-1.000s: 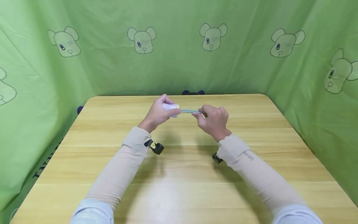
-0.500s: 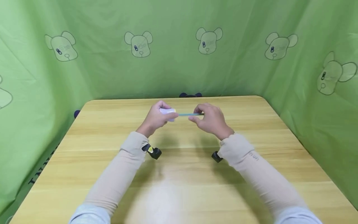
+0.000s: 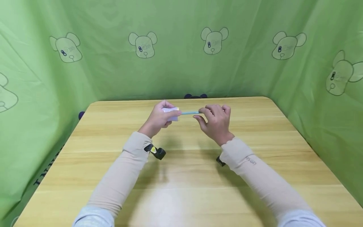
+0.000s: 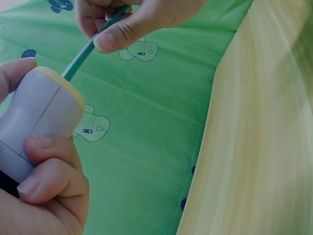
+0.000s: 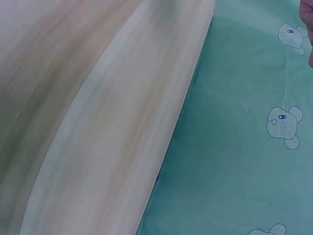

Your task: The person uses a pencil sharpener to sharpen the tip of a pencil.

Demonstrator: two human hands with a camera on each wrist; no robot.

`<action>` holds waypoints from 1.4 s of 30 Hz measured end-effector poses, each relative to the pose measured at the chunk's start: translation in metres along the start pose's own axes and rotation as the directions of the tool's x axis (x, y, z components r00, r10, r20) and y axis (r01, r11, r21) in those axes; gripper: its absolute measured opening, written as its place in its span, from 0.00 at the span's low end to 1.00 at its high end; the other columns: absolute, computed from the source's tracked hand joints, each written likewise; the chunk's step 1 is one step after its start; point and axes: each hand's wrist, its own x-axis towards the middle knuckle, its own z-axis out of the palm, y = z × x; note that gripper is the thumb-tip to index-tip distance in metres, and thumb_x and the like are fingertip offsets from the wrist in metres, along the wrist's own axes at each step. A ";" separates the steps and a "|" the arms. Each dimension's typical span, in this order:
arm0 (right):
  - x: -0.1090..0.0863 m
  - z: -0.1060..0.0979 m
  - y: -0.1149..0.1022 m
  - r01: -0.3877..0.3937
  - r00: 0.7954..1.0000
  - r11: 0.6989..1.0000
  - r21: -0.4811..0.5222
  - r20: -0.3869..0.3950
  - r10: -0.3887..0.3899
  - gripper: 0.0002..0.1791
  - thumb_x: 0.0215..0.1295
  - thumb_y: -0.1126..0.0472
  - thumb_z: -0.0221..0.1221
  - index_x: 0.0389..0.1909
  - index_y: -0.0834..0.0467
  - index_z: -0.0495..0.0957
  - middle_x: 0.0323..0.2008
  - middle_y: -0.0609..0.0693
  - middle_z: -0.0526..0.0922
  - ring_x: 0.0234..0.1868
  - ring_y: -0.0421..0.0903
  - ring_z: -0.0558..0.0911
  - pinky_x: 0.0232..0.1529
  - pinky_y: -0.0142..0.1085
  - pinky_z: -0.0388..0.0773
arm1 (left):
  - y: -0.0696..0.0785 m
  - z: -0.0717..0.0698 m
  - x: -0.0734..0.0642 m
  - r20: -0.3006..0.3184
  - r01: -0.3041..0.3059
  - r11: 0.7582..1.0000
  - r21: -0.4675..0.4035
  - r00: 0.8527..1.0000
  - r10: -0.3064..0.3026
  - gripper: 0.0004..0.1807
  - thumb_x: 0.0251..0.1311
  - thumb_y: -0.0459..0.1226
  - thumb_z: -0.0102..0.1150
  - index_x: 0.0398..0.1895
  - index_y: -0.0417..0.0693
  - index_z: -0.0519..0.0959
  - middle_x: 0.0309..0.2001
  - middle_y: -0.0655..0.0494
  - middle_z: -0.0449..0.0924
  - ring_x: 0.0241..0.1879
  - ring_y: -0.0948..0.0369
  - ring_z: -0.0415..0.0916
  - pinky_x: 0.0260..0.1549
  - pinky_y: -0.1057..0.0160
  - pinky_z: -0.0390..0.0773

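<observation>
My left hand (image 3: 158,117) grips a pale lavender pencil sharpener (image 3: 171,118) with a yellow rim. Its waisted body (image 4: 40,105) fills the lower left of the left wrist view, fingers curled around it. A thin blue-green pencil (image 3: 190,113) runs from the sharpener's rimmed end to my right hand (image 3: 216,122). Thumb and fingers of that hand pinch the pencil (image 4: 78,63) in the left wrist view. Its far end is hidden in the fingers, and its near end is out of sight at the sharpener. Both hands are held above the table.
A wood-grain table (image 3: 181,176) lies beneath the arms. Green curtains (image 3: 175,75) with bear-head prints hang behind it and along both sides. Black wrist cameras (image 3: 160,153) are strapped under the sleeves. Part of a hand (image 5: 306,19) shows at the right wrist view's edge.
The right hand's fingers have shifted around the pencil, the thumb parting from the index finger and drawing near again. The left hand keeps its grip on the sharpener. The head view has swayed slightly.
</observation>
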 end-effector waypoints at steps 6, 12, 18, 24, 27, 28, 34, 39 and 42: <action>0.001 0.000 0.000 -0.035 0.999 0.999 -0.017 -0.005 0.035 0.21 0.60 0.49 0.66 0.23 0.63 0.77 0.24 0.56 0.80 0.26 0.54 0.78 0.36 0.51 0.61 | -0.002 0.002 0.003 0.001 0.002 1.000 -0.006 1.000 -0.002 0.17 0.56 0.34 0.67 0.39 0.42 0.67 0.38 0.43 0.74 0.22 0.60 0.67 0.15 0.70 0.63; -0.004 -0.001 0.001 -0.075 0.997 0.997 -0.023 -0.003 0.075 0.25 0.66 0.45 0.60 0.19 0.62 0.76 0.20 0.53 0.79 0.21 0.53 0.77 0.32 0.48 0.64 | -0.007 0.007 0.004 0.022 -0.001 1.000 0.001 1.000 0.001 0.18 0.55 0.34 0.68 0.39 0.42 0.67 0.39 0.42 0.73 0.25 0.59 0.68 0.16 0.70 0.64; -0.002 -0.012 0.001 -0.180 0.946 0.983 0.046 0.281 0.160 0.18 0.58 0.50 0.67 0.18 0.57 0.76 0.16 0.48 0.78 0.12 0.44 0.72 0.14 0.39 0.60 | -0.010 0.008 0.003 -0.008 -0.006 0.996 0.090 1.000 0.006 0.19 0.53 0.34 0.69 0.39 0.42 0.67 0.40 0.42 0.73 0.29 0.58 0.71 0.19 0.68 0.67; 0.015 -0.023 0.004 -0.405 0.727 0.914 0.034 0.618 0.299 0.12 0.60 0.51 0.67 0.25 0.54 0.79 0.19 0.44 0.79 0.16 0.41 0.71 0.15 0.38 0.65 | -0.008 0.008 0.006 -0.014 -0.021 0.988 0.154 1.000 0.024 0.20 0.53 0.36 0.70 0.41 0.41 0.68 0.42 0.42 0.73 0.32 0.57 0.71 0.21 0.68 0.68; 0.017 -0.022 0.006 -0.290 0.808 0.956 0.048 0.548 0.218 0.13 0.55 0.52 0.70 0.29 0.58 0.81 0.25 0.49 0.82 0.20 0.45 0.76 0.19 0.40 0.70 | -0.007 0.007 0.007 -0.026 -0.013 0.995 0.103 1.000 0.016 0.19 0.54 0.34 0.69 0.41 0.41 0.68 0.40 0.43 0.73 0.29 0.58 0.70 0.18 0.69 0.66; 0.017 -0.020 0.006 -0.244 0.846 0.968 0.056 0.501 0.184 0.14 0.54 0.53 0.72 0.30 0.59 0.82 0.27 0.50 0.83 0.22 0.47 0.78 0.22 0.41 0.72 | -0.007 0.006 0.007 -0.032 -0.012 0.997 0.082 0.999 0.014 0.18 0.54 0.34 0.69 0.40 0.41 0.68 0.38 0.43 0.73 0.27 0.58 0.69 0.17 0.70 0.65; 0.013 -0.011 0.005 -0.046 0.992 0.999 -0.018 0.118 0.048 0.11 0.58 0.57 0.68 0.31 0.61 0.81 0.28 0.54 0.84 0.28 0.54 0.81 0.39 0.49 0.72 | -0.003 0.003 0.005 0.004 -0.035 0.999 0.000 0.999 0.035 0.17 0.56 0.33 0.67 0.40 0.42 0.67 0.38 0.42 0.75 0.23 0.60 0.67 0.16 0.70 0.63; 0.011 -0.005 0.003 -0.001 1.000 1.000 -0.020 -0.021 0.000 0.16 0.68 0.53 0.60 0.27 0.61 0.79 0.25 0.54 0.83 0.25 0.53 0.78 0.35 0.48 0.67 | 0.001 0.003 0.003 0.016 -0.041 0.999 0.005 0.999 0.040 0.17 0.57 0.34 0.66 0.41 0.42 0.67 0.41 0.41 0.73 0.25 0.58 0.67 0.16 0.69 0.64; 0.009 -0.003 0.002 -0.014 1.000 1.000 0.012 -0.019 0.014 0.20 0.69 0.51 0.57 0.24 0.62 0.77 0.23 0.54 0.81 0.24 0.54 0.76 0.36 0.49 0.64 | 0.002 0.002 0.003 0.016 -0.031 0.999 0.016 0.999 0.030 0.17 0.57 0.34 0.66 0.40 0.42 0.66 0.41 0.41 0.73 0.26 0.57 0.68 0.16 0.69 0.64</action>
